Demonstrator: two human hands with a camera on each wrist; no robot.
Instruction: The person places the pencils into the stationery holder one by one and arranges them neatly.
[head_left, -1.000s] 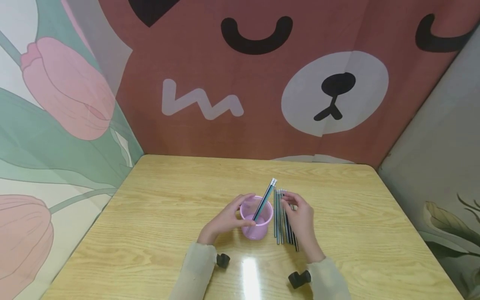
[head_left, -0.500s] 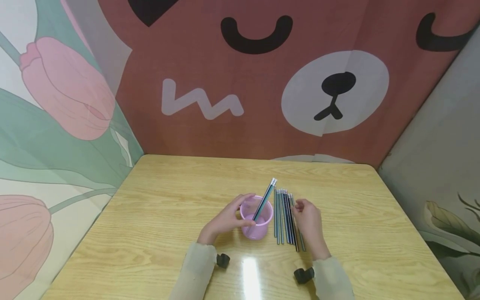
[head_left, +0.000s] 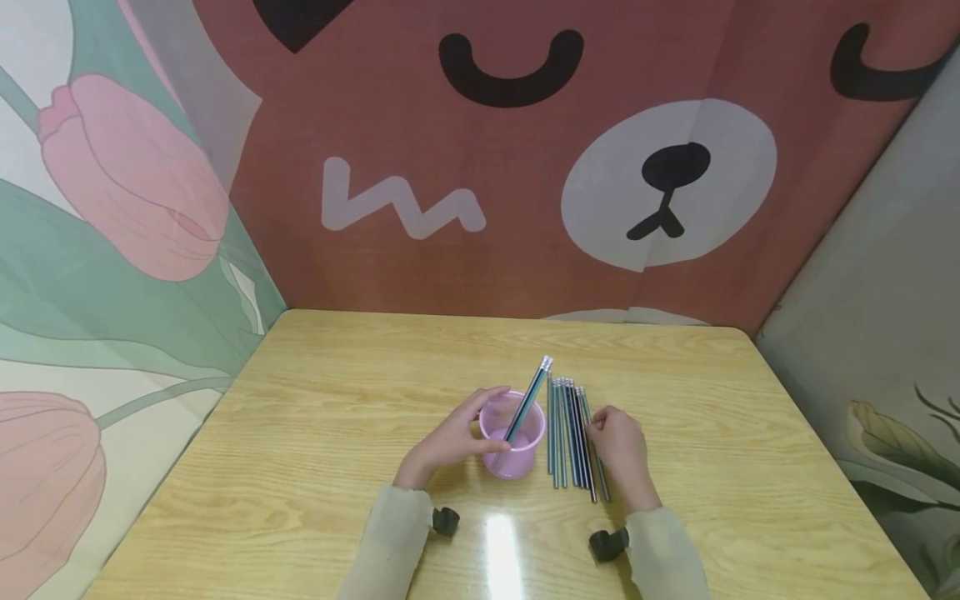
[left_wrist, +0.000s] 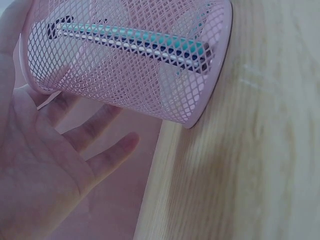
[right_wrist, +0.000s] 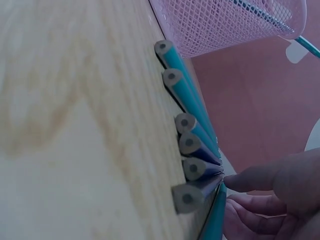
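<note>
A pink mesh pencil cup [head_left: 512, 465] stands on the table, my left hand [head_left: 452, 436] gripping its rim between thumb and fingers. In the left wrist view some of that hand's fingers spread beside the mesh. Teal and dark pencils [head_left: 534, 390] lean in the cup, white eraser ends up. To its right lies a row of pencils [head_left: 557, 433], teal and dark, roughly parallel, with flat unsharpened ends [right_wrist: 172, 76] toward me. My right hand [head_left: 621, 442], fingers curled, pinches the outermost teal pencil [right_wrist: 215, 217] on the right of the row.
The wooden table [head_left: 337, 400] reaches back to a hanging cloth [head_left: 517, 250] printed with a bear's face. A cloth with tulips [head_left: 135, 175] covers the left side. Black wrist cameras [head_left: 607, 546] sit at both sleeves.
My right hand has moved from over the row to the right, onto its outer pencil, then slightly toward me. That pencil now lies angled beside the others. The left hand and cup stay put.
</note>
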